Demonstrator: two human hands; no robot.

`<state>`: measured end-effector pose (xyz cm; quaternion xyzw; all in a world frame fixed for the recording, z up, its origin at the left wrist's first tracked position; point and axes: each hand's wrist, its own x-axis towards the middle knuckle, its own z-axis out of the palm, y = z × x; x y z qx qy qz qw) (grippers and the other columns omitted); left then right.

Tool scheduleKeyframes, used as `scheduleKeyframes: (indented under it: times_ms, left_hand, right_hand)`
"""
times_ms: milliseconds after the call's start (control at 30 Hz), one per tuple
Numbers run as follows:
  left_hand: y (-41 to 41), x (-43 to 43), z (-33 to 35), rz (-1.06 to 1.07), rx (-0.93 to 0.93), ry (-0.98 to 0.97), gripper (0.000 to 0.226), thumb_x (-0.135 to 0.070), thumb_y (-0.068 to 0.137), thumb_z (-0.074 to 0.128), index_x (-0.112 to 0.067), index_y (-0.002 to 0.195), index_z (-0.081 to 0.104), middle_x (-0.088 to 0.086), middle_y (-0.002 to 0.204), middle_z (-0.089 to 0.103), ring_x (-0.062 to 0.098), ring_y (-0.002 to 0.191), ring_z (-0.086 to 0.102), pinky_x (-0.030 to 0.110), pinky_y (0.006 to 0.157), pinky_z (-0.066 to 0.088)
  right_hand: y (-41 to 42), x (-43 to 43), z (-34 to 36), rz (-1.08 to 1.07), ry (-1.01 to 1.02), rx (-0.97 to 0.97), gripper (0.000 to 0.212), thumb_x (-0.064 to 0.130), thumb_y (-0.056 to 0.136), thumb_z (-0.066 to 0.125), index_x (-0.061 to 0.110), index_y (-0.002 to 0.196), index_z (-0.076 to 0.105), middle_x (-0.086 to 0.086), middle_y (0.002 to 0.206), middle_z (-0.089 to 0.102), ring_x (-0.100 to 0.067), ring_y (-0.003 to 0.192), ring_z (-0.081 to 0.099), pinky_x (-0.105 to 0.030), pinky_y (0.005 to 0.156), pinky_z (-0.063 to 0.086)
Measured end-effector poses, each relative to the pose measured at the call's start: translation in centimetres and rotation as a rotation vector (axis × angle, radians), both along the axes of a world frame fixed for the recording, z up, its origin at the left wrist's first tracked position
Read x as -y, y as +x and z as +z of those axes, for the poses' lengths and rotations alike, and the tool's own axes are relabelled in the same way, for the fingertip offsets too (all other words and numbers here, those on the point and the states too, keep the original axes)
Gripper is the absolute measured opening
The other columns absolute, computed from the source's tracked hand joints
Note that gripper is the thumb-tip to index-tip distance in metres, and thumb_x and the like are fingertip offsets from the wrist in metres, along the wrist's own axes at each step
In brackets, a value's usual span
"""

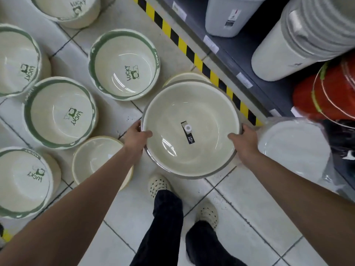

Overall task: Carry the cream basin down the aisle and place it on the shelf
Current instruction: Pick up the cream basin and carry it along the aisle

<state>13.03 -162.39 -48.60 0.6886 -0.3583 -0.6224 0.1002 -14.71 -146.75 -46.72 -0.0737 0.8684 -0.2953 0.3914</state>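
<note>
Cream basin held level and mouth-up over the tiled aisle floor, clear of the ground, above the walker's own shoes. Left hand closed on the rim at one side, thumb hooked over into the bowl and fingers curled out of sight beneath; right hand closed on the opposite rim in the same manner. Opposed grips, likely chosen because the basin is wide and shallow and would tip or flex from a single edge. Black label stuck to the inner bottom, midway between the two thumbs. Just beyond the far rim, another cream basin resting on the floor, mostly hidden by the one carried. Outside the left grip, a spread of green-rimmed "LUCKY" basins laid on the tiles, plus a plain cream one under the left forearm. Outside the right grip, a plastic-wrapped white basin just beside the knuckles, then the dark shelf edged with yellow-and-black hazard tape, stocked with grey bins and red buckets. Judged as mid-carry: not yet on the shelf, with care needed to avoid clipping the wrapped stock.
</note>
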Motion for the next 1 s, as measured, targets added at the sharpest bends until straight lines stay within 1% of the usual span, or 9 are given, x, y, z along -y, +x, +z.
scheduleKeyframes:
  times_ms: [100,167,267,333,467,567,700,867,1000]
  left_hand:
    - [-1.3,2.0,-1.7,-0.064,0.046,-0.009,0.041,0.008,0.082,0.063,-0.010,0.118,0.067,0.013,0.099,0.072,0.030,0.083,0.066,0.032,0.064,0.057]
    - [-2.0,3.0,-2.7,-0.094,0.068,-0.018,0.039,0.007,0.082,0.065,-0.005,0.118,0.068,0.017,0.103,0.073,0.030,0.081,0.067,0.030,0.062,0.057]
    - [-3.1,3.9,-3.8,-0.097,0.103,-0.036,0.031,0.009,0.084,0.064,0.000,0.114,0.066,0.012,0.089,0.069,0.022,0.067,0.062,0.018,0.045,0.050]
    - [-3.9,4.6,-5.0,-0.110,0.120,-0.060,0.028,0.009,0.085,0.061,-0.002,0.111,0.066,0.012,0.088,0.067,0.022,0.065,0.060,0.016,0.041,0.047]
    - [-5.3,5.3,-8.4,-0.116,0.144,-0.094,0.031,0.007,0.082,0.061,-0.011,0.106,0.068,0.004,0.080,0.066,0.017,0.065,0.059,0.016,0.048,0.048]
    - [-6.4,5.7,-11.0,-0.098,0.151,-0.104,0.027,0.005,0.081,0.062,-0.013,0.100,0.067,0.000,0.077,0.065,0.018,0.066,0.059,0.022,0.055,0.048]
    - [-7.3,5.8,-14.1,-0.037,0.175,-0.108,0.032,0.000,0.076,0.063,-0.021,0.099,0.069,-0.004,0.081,0.070,0.023,0.074,0.065,0.030,0.068,0.054]
    - [-7.7,5.6,-17.0,-0.039,0.172,-0.141,0.035,0.001,0.080,0.063,-0.022,0.106,0.069,-0.007,0.085,0.070,0.016,0.074,0.066,0.024,0.067,0.053]
    - [-8.3,6.6,-18.5,-0.059,0.161,-0.174,0.033,0.000,0.084,0.063,-0.021,0.108,0.070,-0.007,0.083,0.069,0.002,0.061,0.063,0.012,0.051,0.050]
  right_hand:
    - [-1.4,2.1,-1.9,-0.026,0.018,-0.003,0.033,0.001,0.081,0.065,0.014,0.111,0.067,-0.004,0.101,0.070,-0.027,0.097,0.066,-0.032,0.077,0.052]
    - [-2.5,3.5,-3.0,-0.009,0.029,-0.004,0.039,0.002,0.082,0.065,0.013,0.119,0.066,-0.005,0.106,0.070,-0.028,0.098,0.066,-0.030,0.074,0.050]
    - [-4.2,5.3,-4.8,0.092,0.061,-0.018,0.041,0.003,0.086,0.065,0.009,0.126,0.063,-0.005,0.105,0.064,-0.026,0.096,0.061,-0.028,0.073,0.045]
    - [-5.3,6.6,-6.1,0.157,0.079,-0.040,0.038,0.004,0.086,0.066,0.007,0.124,0.063,-0.005,0.105,0.062,-0.025,0.096,0.059,-0.029,0.075,0.043]
    - [-7.1,8.4,-9.6,0.206,0.103,-0.085,0.025,0.005,0.086,0.066,0.013,0.109,0.063,-0.003,0.102,0.063,-0.022,0.091,0.057,-0.024,0.061,0.039]
    - [-8.6,9.2,-12.1,0.247,0.111,-0.107,0.034,0.008,0.086,0.068,0.011,0.120,0.067,0.000,0.102,0.062,-0.021,0.092,0.057,-0.026,0.075,0.040]
    - [-10.0,10.4,-15.1,0.301,0.082,-0.110,0.034,0.007,0.085,0.069,0.010,0.118,0.069,-0.003,0.105,0.066,-0.021,0.094,0.060,-0.024,0.077,0.041]
    - [-10.9,11.3,-18.1,0.358,0.068,-0.127,0.029,0.009,0.084,0.070,0.010,0.113,0.074,-0.004,0.100,0.068,-0.023,0.091,0.063,-0.025,0.078,0.045]
    - [-11.4,12.1,-19.8,0.306,0.060,-0.104,0.026,0.010,0.086,0.067,0.012,0.111,0.075,-0.002,0.095,0.067,-0.022,0.090,0.063,-0.024,0.077,0.045]
